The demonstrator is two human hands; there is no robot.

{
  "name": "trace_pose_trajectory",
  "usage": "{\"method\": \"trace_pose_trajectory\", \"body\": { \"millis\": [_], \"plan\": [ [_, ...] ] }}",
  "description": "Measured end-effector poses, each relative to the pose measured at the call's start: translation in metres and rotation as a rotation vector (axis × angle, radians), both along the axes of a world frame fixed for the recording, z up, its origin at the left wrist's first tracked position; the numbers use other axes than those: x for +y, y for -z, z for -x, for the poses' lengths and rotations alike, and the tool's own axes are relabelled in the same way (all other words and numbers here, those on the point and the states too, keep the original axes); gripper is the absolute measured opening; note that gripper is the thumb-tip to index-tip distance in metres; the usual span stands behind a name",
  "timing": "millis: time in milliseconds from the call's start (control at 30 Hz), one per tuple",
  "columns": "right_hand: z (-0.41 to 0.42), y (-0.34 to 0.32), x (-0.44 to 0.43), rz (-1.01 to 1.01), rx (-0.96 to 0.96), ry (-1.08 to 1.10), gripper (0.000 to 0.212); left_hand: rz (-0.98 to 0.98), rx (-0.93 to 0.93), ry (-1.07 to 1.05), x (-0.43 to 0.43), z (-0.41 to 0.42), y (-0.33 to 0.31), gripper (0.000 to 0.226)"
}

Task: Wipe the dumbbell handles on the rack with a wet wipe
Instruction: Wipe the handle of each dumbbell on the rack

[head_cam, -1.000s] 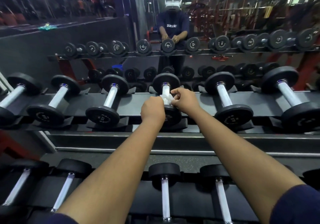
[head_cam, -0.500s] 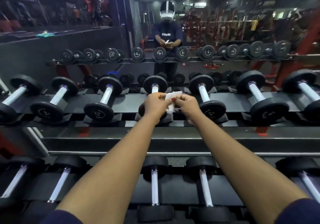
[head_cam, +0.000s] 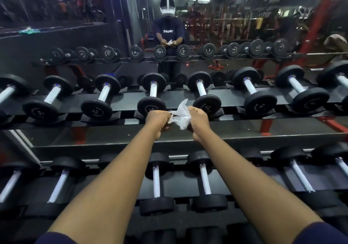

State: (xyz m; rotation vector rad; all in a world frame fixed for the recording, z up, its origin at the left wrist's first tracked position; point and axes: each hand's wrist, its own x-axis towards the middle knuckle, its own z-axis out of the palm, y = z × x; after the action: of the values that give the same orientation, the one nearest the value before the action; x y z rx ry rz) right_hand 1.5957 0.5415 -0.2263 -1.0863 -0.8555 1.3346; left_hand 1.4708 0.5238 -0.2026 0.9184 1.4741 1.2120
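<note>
The white wipe (head_cam: 180, 116) is crumpled up, pinched between the left hand (head_cam: 157, 120) and right hand (head_cam: 197, 120), just in front of the top tier. Black dumbbells (head_cam: 153, 110) with shiny silver handles (head_cam: 153, 90) lie side by side on the rack (head_cam: 113, 140), two tiers.

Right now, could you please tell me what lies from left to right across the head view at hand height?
Dumbbell on the left → left hand → wet wipe → right hand → dumbbell on the right.
</note>
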Motion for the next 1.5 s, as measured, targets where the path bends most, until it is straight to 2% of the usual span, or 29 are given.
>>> {"method": "trace_pose_trajectory", "body": {
  "millis": [100,200,300,367,467,533,667,767,800,867,900,1033,1133,1200,1333,1400,1500],
  "plan": [
    [-0.017,-0.001,-0.006,0.047,0.03,-0.064,0.019,0.04,-0.266,0.008,-0.007,-0.013,-0.003,0.017],
    [-0.033,-0.003,-0.005,0.043,0.097,-0.193,0.023,0.049,-0.413,0.01,-0.005,-0.03,-0.007,0.022],
    [-0.048,-0.004,-0.001,0.021,-0.022,-0.293,0.019,0.056,-0.501,-0.016,0.002,-0.046,-0.01,0.028],
    [-0.061,-0.002,0.009,-0.032,-0.159,-0.312,0.011,0.058,-0.487,-0.006,0.01,-0.058,-0.007,0.026],
    [-0.08,-0.001,0.031,-0.132,-0.349,-0.16,0.012,0.067,-0.303,0.178,0.012,-0.074,-0.002,0.013],
    [-0.094,-0.004,0.045,-0.16,-0.388,-0.101,0.019,0.064,-0.218,0.313,0.013,-0.09,-0.001,0.009],
    [-0.117,-0.02,0.054,-0.248,-0.46,-0.12,0.028,0.08,-0.137,0.343,0.032,-0.111,0.002,0.008],
    [-0.133,-0.026,0.062,-0.373,-0.466,-0.28,0.028,0.077,-0.237,0.203,0.05,-0.128,-0.002,0.022],
    [-0.137,-0.026,0.066,-0.44,-0.535,-0.293,0.028,0.052,-0.306,0.133,0.056,-0.133,-0.004,0.022],
    [-0.143,-0.025,0.077,-0.556,-0.636,-0.315,0.016,-0.007,-0.454,0.032,0.065,-0.141,-0.011,0.024],
    [-0.145,-0.025,0.082,-0.589,-0.66,-0.321,0.01,-0.034,-0.518,-0.005,0.069,-0.145,-0.014,0.025],
    [-0.147,-0.024,0.098,-0.601,-0.701,-0.258,0.008,-0.087,-0.641,-0.121,0.084,-0.15,-0.013,0.025],
    [-0.138,-0.027,0.111,-0.656,-0.859,-0.209,0.009,-0.08,-0.67,-0.116,0.094,-0.149,-0.012,0.031],
    [-0.133,-0.029,0.117,-0.652,-0.877,-0.141,0.009,-0.07,-0.622,-0.086,0.099,-0.148,-0.012,0.033],
    [-0.128,-0.03,0.132,-0.571,-0.756,-0.049,0.03,-0.132,-0.516,-0.04,0.113,-0.137,-0.017,0.04],
    [-0.125,-0.026,0.144,-0.514,-0.749,-0.023,0.033,-0.132,-0.288,-0.076,0.122,-0.134,-0.016,0.039],
    [-0.124,-0.027,0.162,-0.46,-0.742,0.072,0.036,-0.181,0.192,-0.052,0.135,-0.128,-0.009,0.024]
  ]
}}
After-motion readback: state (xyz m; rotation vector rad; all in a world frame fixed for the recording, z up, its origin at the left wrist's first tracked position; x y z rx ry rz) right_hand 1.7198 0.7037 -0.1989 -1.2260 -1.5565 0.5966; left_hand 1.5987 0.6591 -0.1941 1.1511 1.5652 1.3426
